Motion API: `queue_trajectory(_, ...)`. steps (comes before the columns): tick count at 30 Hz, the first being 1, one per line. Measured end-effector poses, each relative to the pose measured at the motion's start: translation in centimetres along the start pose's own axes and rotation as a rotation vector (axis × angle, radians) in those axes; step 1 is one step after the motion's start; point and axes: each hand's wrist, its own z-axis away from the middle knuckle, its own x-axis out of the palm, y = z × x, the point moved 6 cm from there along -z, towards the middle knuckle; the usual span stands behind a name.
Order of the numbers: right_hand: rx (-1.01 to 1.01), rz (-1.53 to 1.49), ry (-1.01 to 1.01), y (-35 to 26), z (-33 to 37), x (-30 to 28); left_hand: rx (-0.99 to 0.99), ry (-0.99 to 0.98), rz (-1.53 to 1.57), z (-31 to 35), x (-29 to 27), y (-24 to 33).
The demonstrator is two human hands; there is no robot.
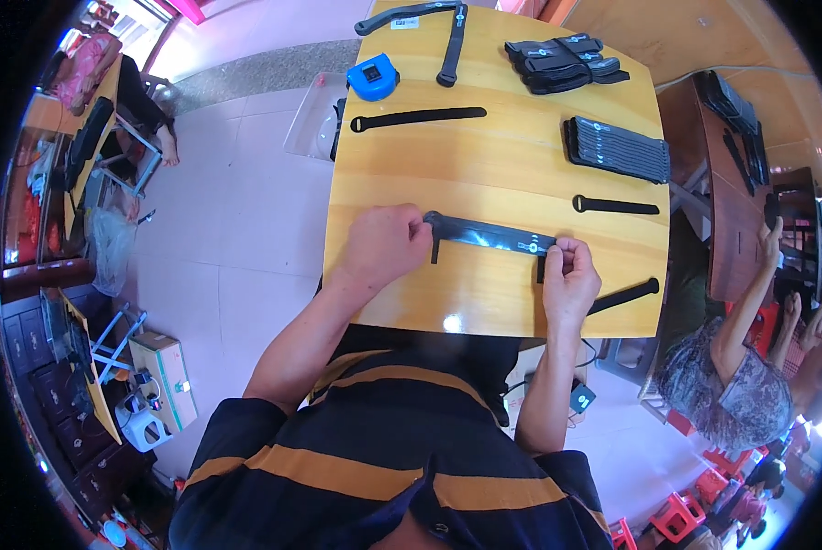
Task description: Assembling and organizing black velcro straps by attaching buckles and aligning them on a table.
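Floor: pale tiles (246,202) spread left of the yellow wooden table (484,174).
Left hand (380,240): fingers pinched together at the left end of a glossy black strip (479,234).
Glossy black strip: between both hands, over the table's near half; even, gentle tension should help it lie flat without twisting.
Right hand (571,280): thumb and fingertips pinching the right end; a light grip would likely avoid creases.
Stacked straps (617,149): beyond the right hand, near the table's right edge; best left undisturbed.
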Motion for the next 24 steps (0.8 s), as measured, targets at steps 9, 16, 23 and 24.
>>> queue_trajectory(9, -0.064, 0.035, 0.029, 0.1, -0.2, 0.0, -0.007, -0.027, -0.017, -0.2, 0.1, -0.1)
queue_trajectory(16, -0.113, 0.106, 0.030, -0.1, -0.2, -0.2, 0.019, -0.007, -0.029, -0.2, 0.3, -0.2)
queue_trajectory(23, -0.180, 0.433, 0.057, -5.5, 0.6, -0.9, 0.004, -0.013, -0.113, 0.1, 0.4, -0.5)
queue_trajectory(24, -0.186, 0.429, 0.061, -5.9, 0.5, -0.6, 0.006, -0.006, -0.115, 0.2, 0.3, -0.6)
